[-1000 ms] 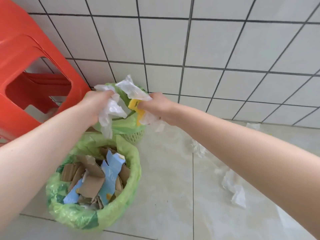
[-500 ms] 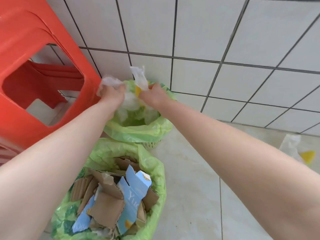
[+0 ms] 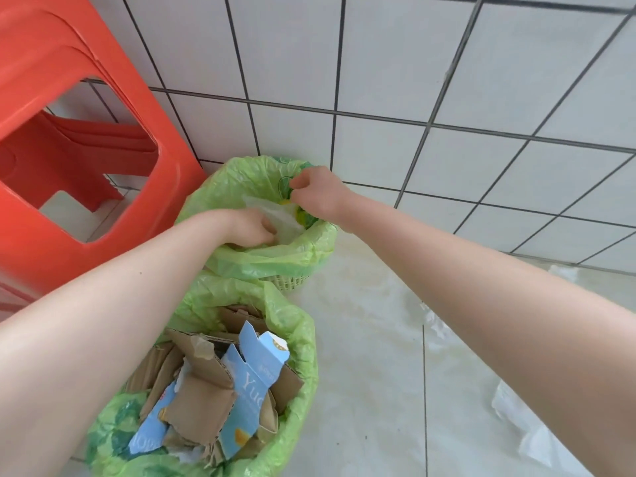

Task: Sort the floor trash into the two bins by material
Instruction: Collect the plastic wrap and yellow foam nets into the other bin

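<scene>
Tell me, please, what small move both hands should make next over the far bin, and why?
Probably let go and draw back: the left hand and right hand are already down in the far bin, pressing clear plastic wrap in, while more plastic scraps lie on the floor.

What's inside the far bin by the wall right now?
The far bin shows clear plastic wrap with a bit of yellow. The left hand reaches into it and the right hand hovers over it, hiding anything deeper.
</scene>
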Available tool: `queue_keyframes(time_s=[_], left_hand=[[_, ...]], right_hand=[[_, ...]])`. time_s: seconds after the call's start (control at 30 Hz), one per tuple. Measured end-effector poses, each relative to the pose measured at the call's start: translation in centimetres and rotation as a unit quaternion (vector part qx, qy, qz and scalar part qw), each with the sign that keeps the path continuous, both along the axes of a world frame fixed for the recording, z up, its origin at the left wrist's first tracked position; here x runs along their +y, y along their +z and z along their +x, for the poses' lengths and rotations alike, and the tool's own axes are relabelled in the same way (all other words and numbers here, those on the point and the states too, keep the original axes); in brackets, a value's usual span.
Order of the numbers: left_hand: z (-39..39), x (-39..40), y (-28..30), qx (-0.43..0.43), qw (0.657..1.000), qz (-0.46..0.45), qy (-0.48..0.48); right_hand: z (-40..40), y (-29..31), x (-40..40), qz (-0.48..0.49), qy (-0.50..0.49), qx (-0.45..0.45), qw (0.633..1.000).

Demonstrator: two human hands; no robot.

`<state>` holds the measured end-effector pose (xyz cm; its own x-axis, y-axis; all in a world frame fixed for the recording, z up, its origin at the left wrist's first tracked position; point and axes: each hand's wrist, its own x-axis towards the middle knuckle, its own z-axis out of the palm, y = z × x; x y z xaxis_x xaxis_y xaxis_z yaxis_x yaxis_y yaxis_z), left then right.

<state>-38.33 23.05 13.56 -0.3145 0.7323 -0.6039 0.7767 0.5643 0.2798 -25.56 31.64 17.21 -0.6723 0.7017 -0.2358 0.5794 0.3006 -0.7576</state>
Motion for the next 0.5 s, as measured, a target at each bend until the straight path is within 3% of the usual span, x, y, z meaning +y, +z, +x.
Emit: queue_keyframes(time_s=[0.2,0.37,0.5], left_hand=[[0.3,0.0,2.1,0.035,0.999,0.011,-0.011],[3.5,0.9,4.4,0.076,0.982,0.167,0.050],[9.0,1.9,5.1,0.059,0.969,0.234,0.056]], right_hand=[[4.6,-0.5,1.2,-0.005,-0.030,0.051,0.998],[10.2,-1.6,2.3,-0.024,-0.058,0.048,0.997],[16.1,-2.8,2.1,-0.040,-0.085,0.028,0.995]])
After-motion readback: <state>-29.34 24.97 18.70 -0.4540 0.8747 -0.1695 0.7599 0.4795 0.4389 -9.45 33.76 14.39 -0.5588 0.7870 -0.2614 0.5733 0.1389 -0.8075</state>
